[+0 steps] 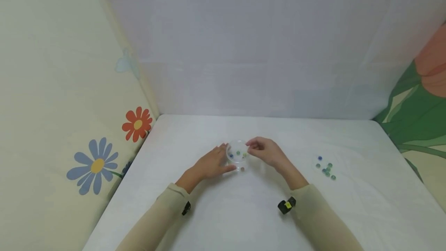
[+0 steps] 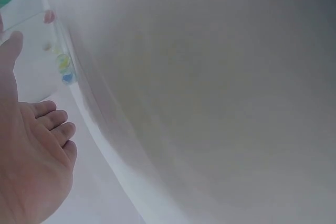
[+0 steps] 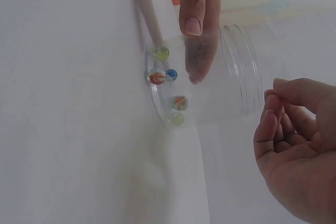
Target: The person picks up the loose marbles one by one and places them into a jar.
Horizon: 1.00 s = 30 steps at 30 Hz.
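Note:
A clear ribbed-neck jar (image 3: pixel 210 98) stands upright on the white table, with several glass marbles at its bottom, among them a blue marble (image 3: pixel 171 75) and a yellow-green marble (image 3: pixel 162 53). On the jar's left side rests my left hand (image 1: pixel 213 162), fingers extended and thumb toward the near side; the left wrist view shows its palm (image 2: pixel 39 166). My right hand (image 1: pixel 266 151) is at the right of the jar's mouth. Its fingers are curled, and thumb and index finger (image 3: pixel 268 124) come together beside the rim. No marble shows between them, though the curled fingers may hide one.
Several loose marbles (image 1: pixel 327 170), green and blue, lie in a group to the right of my right forearm. White cloth covers the table (image 1: pixel 240 220) and the back wall (image 1: pixel 244 49). Flower-printed cloth (image 1: pixel 42 96) hangs at the left, and more printed cloth (image 1: pixel 428 123) at the right.

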### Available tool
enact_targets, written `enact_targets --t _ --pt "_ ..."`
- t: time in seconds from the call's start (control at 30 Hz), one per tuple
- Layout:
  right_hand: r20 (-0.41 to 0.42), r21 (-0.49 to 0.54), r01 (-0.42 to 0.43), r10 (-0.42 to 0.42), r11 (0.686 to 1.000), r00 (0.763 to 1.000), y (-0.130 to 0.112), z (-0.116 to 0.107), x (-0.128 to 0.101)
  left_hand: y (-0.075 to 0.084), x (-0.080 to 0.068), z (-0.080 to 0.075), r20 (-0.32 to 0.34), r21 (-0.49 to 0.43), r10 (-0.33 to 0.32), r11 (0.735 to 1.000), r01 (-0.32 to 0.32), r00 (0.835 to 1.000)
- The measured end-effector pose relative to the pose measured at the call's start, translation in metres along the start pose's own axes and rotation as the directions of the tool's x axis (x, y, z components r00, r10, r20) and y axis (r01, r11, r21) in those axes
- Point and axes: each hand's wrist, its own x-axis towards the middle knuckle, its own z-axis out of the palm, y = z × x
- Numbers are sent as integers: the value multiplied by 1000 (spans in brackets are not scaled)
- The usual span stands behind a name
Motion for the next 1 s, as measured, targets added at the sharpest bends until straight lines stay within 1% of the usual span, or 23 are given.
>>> enact_targets --t 0.13,0.27,0.4,0.5,0.57,0.77,1.0 --pt "-10 -7 -7 6 1000 1000 2 -4 -3 -1 0 0 -5 1 -3 1000 3 1000" --pt "-24 -19 -18 18 1000 1000 6 -12 -8 -1 0 0 -2 -18 3 1000 -3 1000" --pt "-23 -33 -21 20 999 1000 12 -22 -14 -2 0 1 -3 0 11 1000 -11 1000" --pt "-15 -51 -7 6 999 1000 19 -31 -20 -3 0 2 -5 19 9 1000 -9 1000" --pt "-18 -63 -5 3 998 1000 24 -38 -24 -3 -1 2 -9 12 11 1000 -11 1000" --pt "-80 -85 -39 32 996 996 44 -60 -37 -1 -2 -1 2 -6 12 1000 -12 1000" --pt "-132 -117 -100 85 988 988 59 -84 -52 -1 -3 -2 4 -3 12 1000 -12 1000"
